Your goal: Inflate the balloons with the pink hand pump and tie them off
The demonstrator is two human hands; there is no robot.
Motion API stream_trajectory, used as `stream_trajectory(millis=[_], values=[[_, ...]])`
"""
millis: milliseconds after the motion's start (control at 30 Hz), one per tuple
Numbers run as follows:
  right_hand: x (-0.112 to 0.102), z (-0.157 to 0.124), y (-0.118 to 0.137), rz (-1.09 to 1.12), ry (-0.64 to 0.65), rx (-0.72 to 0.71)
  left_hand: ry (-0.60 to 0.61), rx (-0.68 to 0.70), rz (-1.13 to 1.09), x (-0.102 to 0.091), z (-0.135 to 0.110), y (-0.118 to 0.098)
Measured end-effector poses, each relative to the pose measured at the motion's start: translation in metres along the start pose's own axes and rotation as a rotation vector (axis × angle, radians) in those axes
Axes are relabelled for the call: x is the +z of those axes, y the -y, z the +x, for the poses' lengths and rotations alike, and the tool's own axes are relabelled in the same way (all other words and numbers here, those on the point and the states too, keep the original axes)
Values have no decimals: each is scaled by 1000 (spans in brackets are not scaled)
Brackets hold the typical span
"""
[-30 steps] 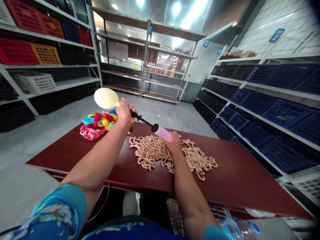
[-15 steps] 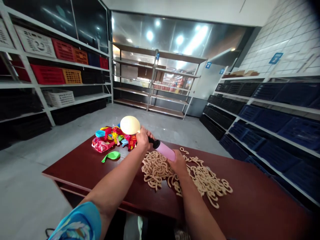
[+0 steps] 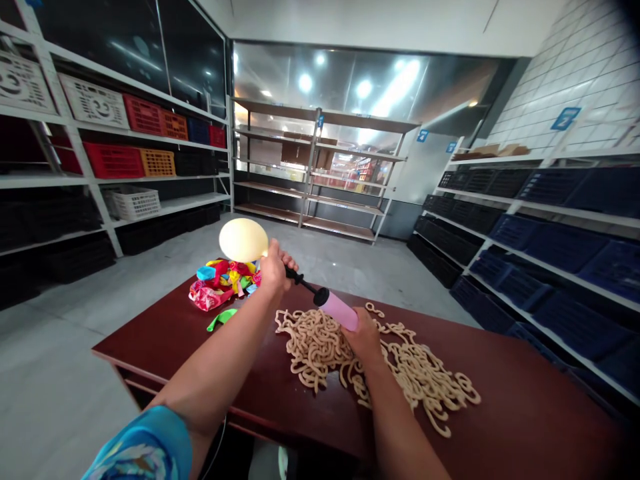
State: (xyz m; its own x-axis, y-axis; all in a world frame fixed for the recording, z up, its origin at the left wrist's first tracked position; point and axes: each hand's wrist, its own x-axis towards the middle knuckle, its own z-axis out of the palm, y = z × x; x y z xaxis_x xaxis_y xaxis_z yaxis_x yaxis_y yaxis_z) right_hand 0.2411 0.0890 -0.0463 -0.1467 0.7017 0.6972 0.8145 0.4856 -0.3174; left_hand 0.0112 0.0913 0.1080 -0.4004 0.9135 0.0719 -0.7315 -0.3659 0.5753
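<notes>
A pale yellow balloon (image 3: 244, 240), partly inflated, sticks out to the left of my left hand (image 3: 277, 267). That hand is closed round the balloon's neck and the black end of a balloon pump; the nozzle itself is hidden by the fingers. A thin black rod shows between this end and the pump's pink barrel (image 3: 341, 312). My right hand (image 3: 364, 335) is wrapped round the barrel's lower end. Below the pump, a pile of beige, curled, rope-like pieces (image 3: 320, 350) lies on the table.
Several uninflated balloons in mixed colours (image 3: 213, 293) lie on the left of the dark red table (image 3: 160, 340), with a green balloon (image 3: 221, 320) nearer me. Shelving with crates (image 3: 113, 160) stands left, blue crates (image 3: 560, 247) right, and a metal rack (image 3: 345, 223) behind.
My left hand has moved up and left, away from the right, drawing the rod out of the pink barrel. The yellow balloon moved with it and looks larger. The view has shifted slightly.
</notes>
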Motion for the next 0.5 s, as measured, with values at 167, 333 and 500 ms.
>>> stream_trajectory(millis=[167,333,500], values=[[1,-2,8,22,17,-37,-24,-117,-9,-5,-18,41],[-1,-1,8,13,-9,-62,118,-145,-63,-13,-21,45],[-4,1,11,-1,-79,-63,242,-182,-15,-18,-21,35]])
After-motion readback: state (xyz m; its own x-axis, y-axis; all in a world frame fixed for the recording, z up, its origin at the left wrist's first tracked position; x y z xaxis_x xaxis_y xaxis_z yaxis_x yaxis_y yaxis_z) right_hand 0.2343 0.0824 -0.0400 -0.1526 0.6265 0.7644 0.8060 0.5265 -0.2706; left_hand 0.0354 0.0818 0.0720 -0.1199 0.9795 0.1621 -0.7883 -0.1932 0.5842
